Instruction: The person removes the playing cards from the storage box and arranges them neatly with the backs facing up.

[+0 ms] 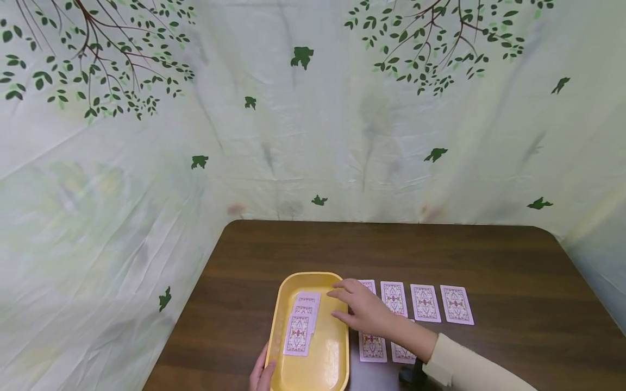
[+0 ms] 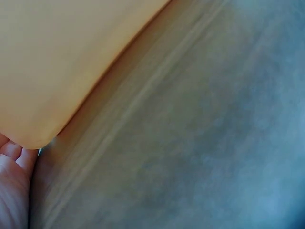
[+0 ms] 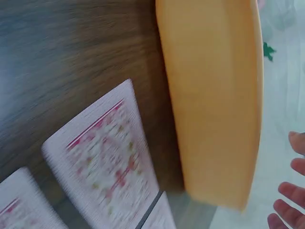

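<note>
On the left of the table a yellow tray (image 1: 329, 353) holds several overlapping playing cards (image 1: 296, 335), patterned backs up. My left hand (image 1: 261, 372) grips the tray's near left edge, thumb at the rim; in the left wrist view the same hand (image 2: 14, 181) shows at the tray's corner. Over the tray's right rim, my right hand (image 1: 361, 307) reaches with fingers spread and nothing held. Its fingers (image 3: 293, 198) also appear past the tray wall (image 3: 214, 95) in the right wrist view. More face-down cards (image 1: 425, 303) lie right of the tray, some partly hidden by my right hand and forearm.
The cards on the brown table (image 1: 518, 271) form two rows, with a near-row card (image 1: 373, 347) close to the tray's right side. A grey surface (image 1: 374, 376) shows below that row. Behind the table hangs a leaf-printed cloth (image 1: 337, 136).
</note>
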`<action>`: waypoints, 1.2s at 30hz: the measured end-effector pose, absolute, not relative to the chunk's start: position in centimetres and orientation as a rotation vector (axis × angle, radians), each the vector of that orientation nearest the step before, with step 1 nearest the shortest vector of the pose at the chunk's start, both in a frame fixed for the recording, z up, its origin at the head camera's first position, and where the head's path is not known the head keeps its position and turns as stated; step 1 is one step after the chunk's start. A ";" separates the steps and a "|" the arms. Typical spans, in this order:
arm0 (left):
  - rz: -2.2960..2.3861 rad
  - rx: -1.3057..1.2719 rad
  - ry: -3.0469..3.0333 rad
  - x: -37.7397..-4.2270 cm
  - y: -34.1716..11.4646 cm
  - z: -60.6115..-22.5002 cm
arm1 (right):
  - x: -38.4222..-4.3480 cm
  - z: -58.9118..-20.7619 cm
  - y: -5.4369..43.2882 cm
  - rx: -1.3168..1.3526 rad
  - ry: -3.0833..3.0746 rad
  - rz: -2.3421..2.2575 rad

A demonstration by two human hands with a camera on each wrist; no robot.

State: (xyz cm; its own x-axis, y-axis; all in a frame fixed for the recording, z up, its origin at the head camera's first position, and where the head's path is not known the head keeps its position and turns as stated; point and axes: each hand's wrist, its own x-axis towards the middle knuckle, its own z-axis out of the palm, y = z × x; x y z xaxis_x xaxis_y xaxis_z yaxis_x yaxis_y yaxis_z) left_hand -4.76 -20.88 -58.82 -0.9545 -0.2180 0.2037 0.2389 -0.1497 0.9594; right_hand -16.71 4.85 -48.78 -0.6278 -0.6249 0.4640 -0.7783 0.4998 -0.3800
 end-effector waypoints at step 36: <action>-2.130 -0.069 -1.876 -4.6 -20.6 -57.4 | -15.9 -53.3 -6.1 1.222 -2.862 0.222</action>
